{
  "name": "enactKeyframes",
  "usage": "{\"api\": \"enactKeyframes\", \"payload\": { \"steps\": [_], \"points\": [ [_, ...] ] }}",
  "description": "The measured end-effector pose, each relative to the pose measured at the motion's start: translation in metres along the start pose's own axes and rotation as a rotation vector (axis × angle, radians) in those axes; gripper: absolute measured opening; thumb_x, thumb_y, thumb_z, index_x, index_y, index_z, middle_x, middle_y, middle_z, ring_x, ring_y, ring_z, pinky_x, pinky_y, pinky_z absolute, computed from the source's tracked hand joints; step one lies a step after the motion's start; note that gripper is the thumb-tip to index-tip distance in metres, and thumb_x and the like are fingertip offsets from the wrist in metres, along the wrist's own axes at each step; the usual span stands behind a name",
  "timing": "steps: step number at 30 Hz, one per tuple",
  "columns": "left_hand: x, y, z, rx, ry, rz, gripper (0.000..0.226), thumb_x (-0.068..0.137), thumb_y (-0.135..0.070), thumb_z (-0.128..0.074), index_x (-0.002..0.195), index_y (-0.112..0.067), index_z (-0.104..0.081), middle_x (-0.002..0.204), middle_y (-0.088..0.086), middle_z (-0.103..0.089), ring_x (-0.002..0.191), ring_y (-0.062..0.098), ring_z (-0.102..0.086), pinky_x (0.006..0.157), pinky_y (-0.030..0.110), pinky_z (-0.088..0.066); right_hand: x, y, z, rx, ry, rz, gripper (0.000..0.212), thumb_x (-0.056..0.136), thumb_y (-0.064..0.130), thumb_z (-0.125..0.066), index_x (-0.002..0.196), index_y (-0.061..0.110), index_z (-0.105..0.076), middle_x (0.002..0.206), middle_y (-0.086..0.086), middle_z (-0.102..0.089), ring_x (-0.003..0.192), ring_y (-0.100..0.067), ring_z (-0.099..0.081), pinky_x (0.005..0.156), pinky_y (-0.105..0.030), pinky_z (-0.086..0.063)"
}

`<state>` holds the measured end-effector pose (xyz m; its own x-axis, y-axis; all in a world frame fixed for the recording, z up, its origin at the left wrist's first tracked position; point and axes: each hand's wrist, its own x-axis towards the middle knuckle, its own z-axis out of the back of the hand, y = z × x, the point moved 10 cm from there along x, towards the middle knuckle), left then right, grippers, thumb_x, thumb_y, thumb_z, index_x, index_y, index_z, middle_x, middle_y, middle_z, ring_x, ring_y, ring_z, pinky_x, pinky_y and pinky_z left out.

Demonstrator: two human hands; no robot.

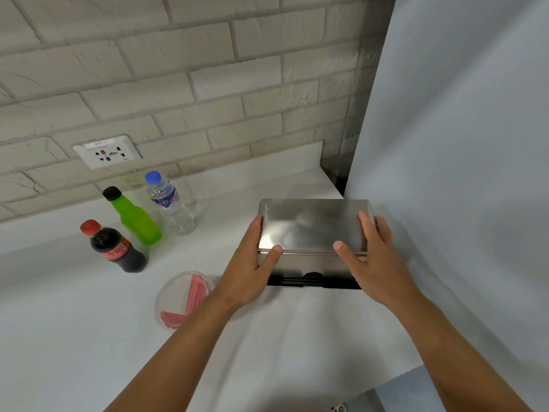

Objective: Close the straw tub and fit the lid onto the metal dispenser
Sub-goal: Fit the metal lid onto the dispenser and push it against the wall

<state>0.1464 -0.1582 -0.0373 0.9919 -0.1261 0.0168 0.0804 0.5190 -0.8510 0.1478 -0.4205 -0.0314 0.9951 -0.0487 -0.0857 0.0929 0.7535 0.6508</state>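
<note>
Silver lid [312, 224], pink straws [194, 295], green bottle [135, 218], white counter [89, 322].

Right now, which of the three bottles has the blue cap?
The clear water bottle, standing nearest the wall. The green bottle beside it has a black cap, and the dark cola bottle in front has a red one.

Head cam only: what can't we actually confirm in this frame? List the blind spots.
- Metal lid seating on the dispenser: side edges covered by the left hand and right hand; back edge faces away.
- Straw tub: right rim hidden behind the left forearm; the clear plastic does not show whether a lid is on.
- Dispenser's black base: ends hidden by both hands.
- Water bottle label: too blurred to read.
</note>
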Motion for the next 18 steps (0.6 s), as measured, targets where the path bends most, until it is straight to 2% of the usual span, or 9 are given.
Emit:
{"api": "enactKeyframes", "payload": {
  "steps": [4, 7, 9, 10, 11, 12, 14, 16, 18],
  "points": [
    [0.008, 0.002, 0.001, 0.024, 0.02, 0.046, 0.079, 0.105, -0.051, -0.051, 0.166, -0.037, -0.004, 0.171, -0.014, -0.024, 0.154, 0.009, -0.033, 0.122, 0.025, -0.029, 0.004, 0.003, 0.0, 0.039, -0.037, -0.015, 0.111, 0.079, 0.079, -0.062, 0.163, 0.035, -0.003, 0.172, 0.004, -0.007, 0.148, -0.028, -0.04, 0.105, -0.037, -0.044],
    [0.011, 0.003, 0.001, 0.049, 0.031, 0.056, 0.079, 0.103, -0.056, -0.05, 0.165, -0.041, -0.003, 0.17, -0.009, -0.034, 0.151, 0.011, -0.04, 0.113, 0.019, -0.033, 0.01, 0.003, 0.001, 0.076, -0.054, -0.005, 0.122, 0.072, 0.081, -0.067, 0.163, 0.03, -0.003, 0.167, 0.003, -0.016, 0.144, -0.027, -0.044, 0.102, -0.037, -0.046],
    [0.012, 0.002, 0.0, 0.088, 0.015, 0.034, 0.079, 0.102, -0.058, -0.049, 0.165, -0.044, -0.002, 0.175, -0.01, -0.017, 0.147, -0.016, -0.025, 0.115, 0.011, -0.026, 0.016, 0.002, 0.002, 0.09, -0.051, 0.019, 0.123, 0.07, 0.081, -0.068, 0.163, 0.031, -0.005, 0.167, 0.005, -0.017, 0.145, -0.026, -0.043, 0.102, -0.036, -0.045],
    [0.012, 0.003, -0.001, 0.108, 0.011, 0.033, 0.079, 0.102, -0.06, -0.048, 0.164, -0.046, -0.002, 0.176, -0.011, -0.007, 0.133, -0.031, -0.02, 0.109, 0.005, -0.024, 0.021, 0.001, 0.002, 0.09, -0.04, 0.03, 0.122, 0.069, 0.081, -0.068, 0.163, 0.033, -0.006, 0.168, 0.007, -0.017, 0.145, -0.024, -0.042, 0.103, -0.036, -0.044],
    [0.012, 0.003, -0.002, 0.129, 0.007, 0.039, 0.077, 0.101, -0.061, -0.047, 0.163, -0.049, -0.003, 0.176, -0.011, 0.001, 0.12, -0.036, -0.021, 0.104, 0.004, -0.026, 0.026, 0.001, 0.002, 0.085, -0.023, 0.044, 0.122, 0.068, 0.083, -0.067, 0.162, 0.036, -0.006, 0.168, 0.01, -0.016, 0.146, -0.023, -0.041, 0.104, -0.035, -0.044],
    [0.013, 0.004, -0.003, 0.149, 0.003, 0.043, 0.075, 0.101, -0.061, -0.047, 0.162, -0.051, -0.004, 0.176, -0.011, 0.005, 0.115, -0.032, -0.026, 0.104, 0.008, -0.029, 0.033, 0.002, 0.001, 0.079, -0.003, 0.057, 0.122, 0.067, 0.084, -0.066, 0.162, 0.037, -0.006, 0.167, 0.014, -0.015, 0.147, -0.022, -0.039, 0.103, -0.034, -0.044],
    [0.016, 0.003, -0.002, 0.168, -0.008, 0.039, 0.074, 0.101, -0.06, -0.049, 0.163, -0.05, -0.008, 0.176, -0.009, 0.006, 0.129, -0.016, -0.031, 0.112, 0.022, -0.038, 0.046, 0.003, 0.0, 0.064, 0.033, 0.069, 0.125, 0.063, 0.089, -0.065, 0.161, 0.04, -0.005, 0.166, 0.019, -0.015, 0.148, -0.022, -0.038, 0.103, -0.035, -0.046],
    [0.021, 0.002, 0.001, 0.146, -0.028, 0.03, 0.076, 0.101, -0.059, -0.053, 0.163, -0.046, -0.011, 0.176, -0.007, 0.004, 0.149, -0.007, -0.015, 0.117, 0.026, -0.036, 0.059, 0.005, 0.0, 0.055, 0.057, 0.071, 0.13, 0.056, 0.095, -0.062, 0.16, 0.043, -0.003, 0.167, 0.017, -0.016, 0.147, -0.023, -0.039, 0.105, -0.044, -0.052],
    [0.028, 0.003, 0.006, 0.109, -0.056, 0.031, 0.079, 0.1, -0.056, -0.057, 0.164, -0.042, -0.013, 0.177, -0.004, -0.002, 0.154, -0.004, -0.003, 0.122, 0.032, -0.034, 0.072, 0.008, 0.0, 0.063, 0.072, 0.078, 0.135, 0.05, 0.098, -0.059, 0.16, 0.043, -0.003, 0.167, 0.015, -0.019, 0.147, -0.022, -0.039, 0.108, -0.047, -0.05]
  ]
}}
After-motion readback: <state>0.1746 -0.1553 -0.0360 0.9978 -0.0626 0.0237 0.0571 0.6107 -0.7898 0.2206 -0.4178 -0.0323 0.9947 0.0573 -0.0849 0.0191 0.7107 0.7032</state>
